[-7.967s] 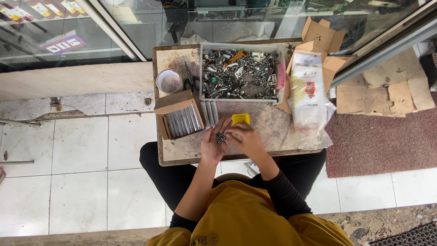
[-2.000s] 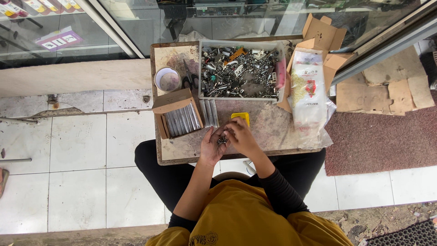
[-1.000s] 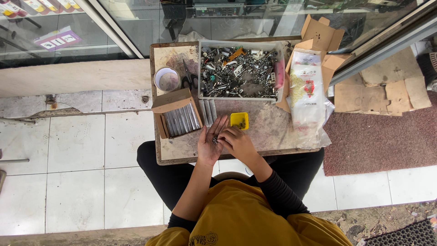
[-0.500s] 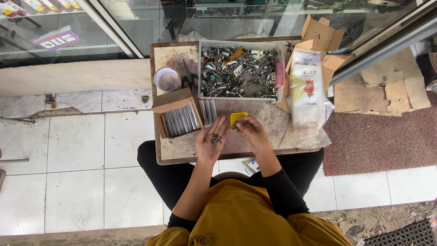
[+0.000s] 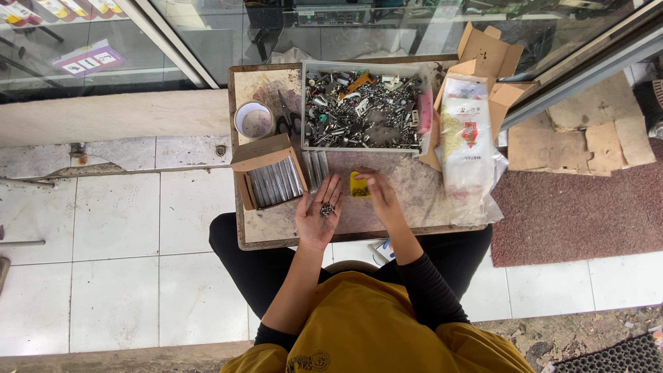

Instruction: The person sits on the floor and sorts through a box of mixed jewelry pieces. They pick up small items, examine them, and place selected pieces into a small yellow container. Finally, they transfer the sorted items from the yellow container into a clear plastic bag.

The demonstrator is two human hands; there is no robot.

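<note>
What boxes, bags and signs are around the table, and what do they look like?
Open cardboard box: table's left side, brown, holding grey metal rods.
Plastic bag: table's right edge, white with red and yellow print.
Empty cardboard box: far right corner, brown, flaps open.
Sign: behind the glass, top left, purple and white.

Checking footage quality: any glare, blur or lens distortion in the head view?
Head view: flat daylight, soft shadows; reflections on the glass shopfront; straight frame lines bow near the edges; the small dark metal parts in the open left hand are too fine to resolve.
</note>
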